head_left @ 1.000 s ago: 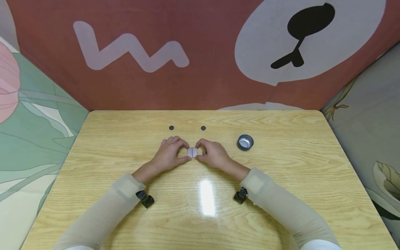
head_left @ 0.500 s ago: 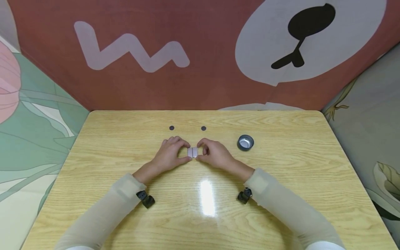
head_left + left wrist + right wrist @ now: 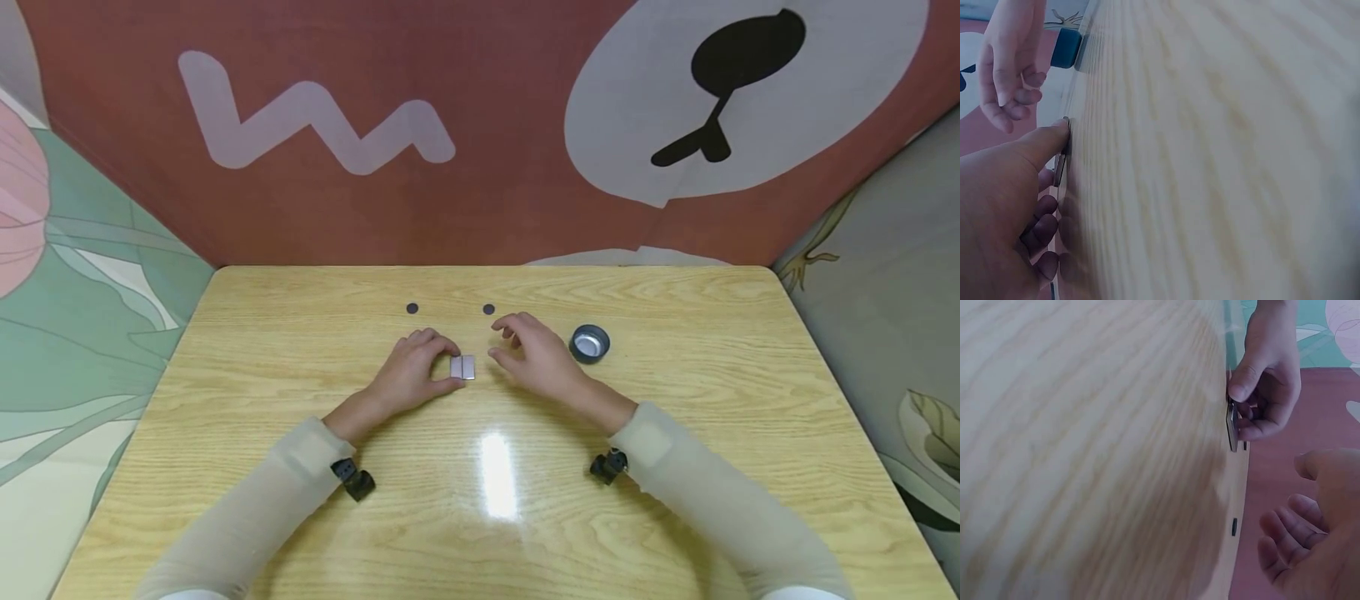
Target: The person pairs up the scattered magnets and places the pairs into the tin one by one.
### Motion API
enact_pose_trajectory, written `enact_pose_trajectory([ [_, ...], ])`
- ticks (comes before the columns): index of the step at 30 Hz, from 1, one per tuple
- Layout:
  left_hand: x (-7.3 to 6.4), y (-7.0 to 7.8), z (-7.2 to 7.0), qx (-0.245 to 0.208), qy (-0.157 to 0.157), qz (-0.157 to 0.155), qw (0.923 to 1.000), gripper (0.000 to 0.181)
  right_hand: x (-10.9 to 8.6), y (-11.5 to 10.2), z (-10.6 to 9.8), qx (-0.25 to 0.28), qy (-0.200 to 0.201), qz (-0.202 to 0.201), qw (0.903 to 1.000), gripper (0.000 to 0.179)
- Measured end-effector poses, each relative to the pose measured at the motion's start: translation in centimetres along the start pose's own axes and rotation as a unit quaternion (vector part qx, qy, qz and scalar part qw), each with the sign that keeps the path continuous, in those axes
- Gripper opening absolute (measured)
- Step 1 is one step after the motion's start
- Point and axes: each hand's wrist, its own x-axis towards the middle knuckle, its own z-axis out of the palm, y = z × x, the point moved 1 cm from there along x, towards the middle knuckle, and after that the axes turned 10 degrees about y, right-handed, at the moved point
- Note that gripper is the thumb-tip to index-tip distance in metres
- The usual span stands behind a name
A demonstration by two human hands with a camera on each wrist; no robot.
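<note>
Two small flat silvery rectangular pieces [image 3: 462, 367] lie side by side on the table, a thin dark line between them. My left hand [image 3: 405, 368] pinches the left piece, thumb at its near edge and index finger at its far edge. In the right wrist view the silvery pieces [image 3: 1232, 425] look thin and lie flat under the left thumb. My right hand [image 3: 542, 360] is a little to the right, apart from the pieces, its fingers loosely bent and holding nothing. Just beyond its fingertips lies a small dark disc [image 3: 489, 309].
Another dark disc [image 3: 412, 308] lies farther left near the back. A round dark cup or lid with a silvery inside [image 3: 589, 343] stands just right of my right hand. Printed cloth walls [image 3: 480, 217] border the wooden table [image 3: 300, 308].
My right hand has let go of the silvery pieces and moved right and slightly away from me, its fingers spreading. The left hand and the pieces stay nearly in place.
</note>
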Motion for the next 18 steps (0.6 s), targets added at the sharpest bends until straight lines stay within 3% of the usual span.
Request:
enact_pose_trajectory([
  [18,0.2,0.4,0.2,-0.003,-0.015,-0.02,0.9997,0.04,-1.6,1.6,-3.3,-0.07,0.055,-0.072,0.9934,0.047],
])
